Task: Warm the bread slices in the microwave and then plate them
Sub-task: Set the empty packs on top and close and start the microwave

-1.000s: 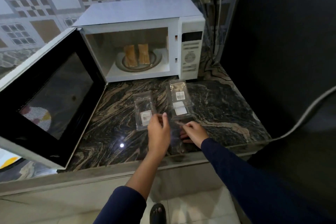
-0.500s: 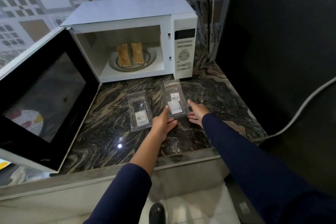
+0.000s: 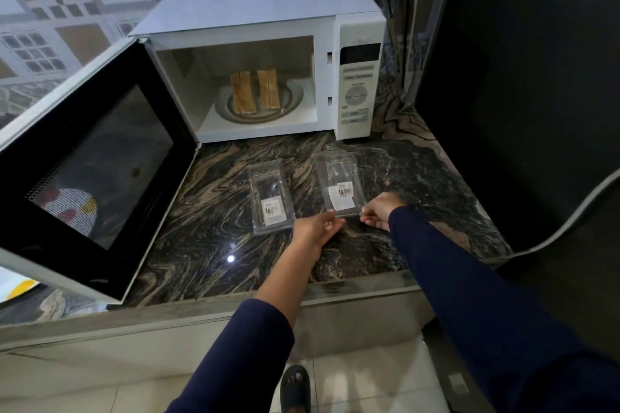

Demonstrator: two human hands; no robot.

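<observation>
Two bread slices (image 3: 255, 92) lie side by side on the round turntable (image 3: 292, 100) inside the white microwave (image 3: 255, 10), whose door (image 3: 97, 164) hangs wide open to the left. On the marble counter (image 3: 208, 211) in front lie two clear plastic trays. My left hand (image 3: 315, 228) and my right hand (image 3: 380, 209) each pinch a near corner of the right clear tray (image 3: 339, 188), which bears a barcode label. The left clear tray (image 3: 270, 198) lies flat beside it, untouched.
A dark tall surface (image 3: 520, 77) walls off the right side of the counter, with a grey cable (image 3: 570, 214) running across it. The microwave's control panel (image 3: 357, 87) faces me. Patterned tiles cover the back wall. A sandalled foot (image 3: 295, 389) stands on the floor below.
Both hands have moved forward from the counter's near edge to the right clear tray and taken hold of its near corners. The bread has stayed put in the microwave.
</observation>
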